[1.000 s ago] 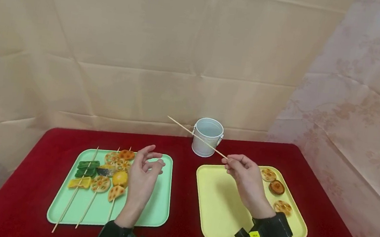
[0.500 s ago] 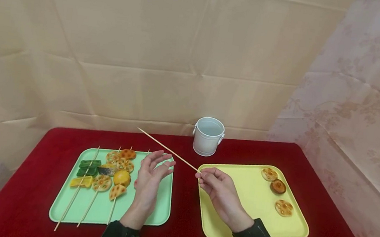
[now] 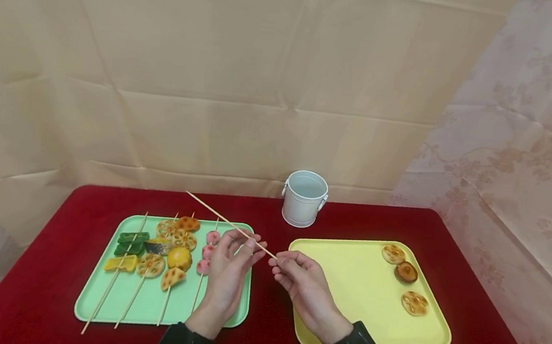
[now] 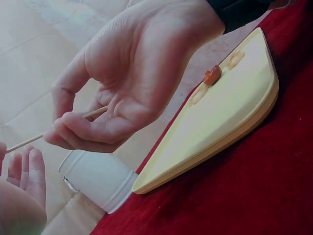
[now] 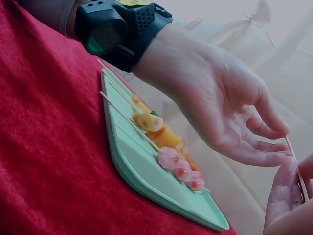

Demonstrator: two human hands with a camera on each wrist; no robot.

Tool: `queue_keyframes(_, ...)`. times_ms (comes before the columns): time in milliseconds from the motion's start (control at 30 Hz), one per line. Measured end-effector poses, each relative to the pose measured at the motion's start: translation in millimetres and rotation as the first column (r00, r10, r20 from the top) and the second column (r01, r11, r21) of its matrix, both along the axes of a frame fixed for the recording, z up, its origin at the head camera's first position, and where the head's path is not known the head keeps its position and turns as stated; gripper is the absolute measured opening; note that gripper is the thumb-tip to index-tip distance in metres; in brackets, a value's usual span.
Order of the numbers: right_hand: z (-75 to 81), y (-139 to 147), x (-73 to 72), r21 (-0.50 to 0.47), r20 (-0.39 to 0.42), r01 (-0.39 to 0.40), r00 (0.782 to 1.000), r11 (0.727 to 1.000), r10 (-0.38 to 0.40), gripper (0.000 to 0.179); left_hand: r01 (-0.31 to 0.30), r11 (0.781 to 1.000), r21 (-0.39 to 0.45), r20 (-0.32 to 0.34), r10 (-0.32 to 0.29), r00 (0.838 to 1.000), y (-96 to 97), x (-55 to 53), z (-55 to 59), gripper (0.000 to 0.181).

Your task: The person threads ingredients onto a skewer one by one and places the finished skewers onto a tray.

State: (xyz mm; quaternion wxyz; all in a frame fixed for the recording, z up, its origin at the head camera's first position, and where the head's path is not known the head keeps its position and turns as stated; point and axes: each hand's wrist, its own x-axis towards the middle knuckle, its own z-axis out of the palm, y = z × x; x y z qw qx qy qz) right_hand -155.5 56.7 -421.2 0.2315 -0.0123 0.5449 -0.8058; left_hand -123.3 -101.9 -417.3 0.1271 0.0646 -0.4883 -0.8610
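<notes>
A thin bare wooden skewer (image 3: 212, 210) slants between my two hands, its far tip pointing up and left past the green tray (image 3: 137, 312). My right hand (image 3: 308, 289) pinches the skewer's near end between thumb and fingers; its end runs into the curled fingers in the left wrist view. Further up the stick, my left hand (image 3: 229, 280) has its thumb and fingertips around it, above the right part of the green tray. In the right wrist view, the left hand (image 5: 220, 93) is the nearer large one, its fingertips right at the skewer.
Loaded skewers lie on the green tray, among them pink balls (image 3: 207, 252), lotus slices (image 3: 150, 265) and green pieces (image 3: 130, 249). The yellow tray (image 3: 344, 293) holds two lotus slices and a mushroom (image 3: 406, 272). A white bucket (image 3: 303, 203) stands behind.
My right hand has moved left and down with the skewer. The left hand has moved right and now takes the skewer between thumb and fingers, uncovering the pink balls on the green tray.
</notes>
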Motion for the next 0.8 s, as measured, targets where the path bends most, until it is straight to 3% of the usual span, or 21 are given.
queue_keyframes(267, -1.6, -1, 0.3, 0.025, -0.017, -0.033, 0.999, 0.999, 0.033, 0.024, -0.044, 0.999, -0.024, -0.015, 0.044, 0.999, 1.5, 0.4, 0.3, 0.019)
queue_keyframes(433, 0.5, 6, -3.4, 0.108, -0.091, -0.062, 0.993, 0.992, 0.072, 0.035, -0.058, 0.993, -0.105, -0.022, 0.055, 0.998, -5.8, 1.3, 1.8, 0.022)
queue_keyframes(633, 4.0, 29, -15.7, 0.221, -0.201, 0.006, 0.979, 0.975, 0.04, 0.033, -0.073, 0.968, -0.24, 0.027, 0.082, 0.996, -19.7, 3.0, 5.0, 0.024)
queue_keyframes(800, 14.7, 58, -32.9, 0.369, -0.338, 0.101, 0.94, 0.924, 0.033, 0.028, -0.057, 0.929, -0.365, 0.057, 0.083, 0.995, -28.1, 6.0, 5.3, 0.028)
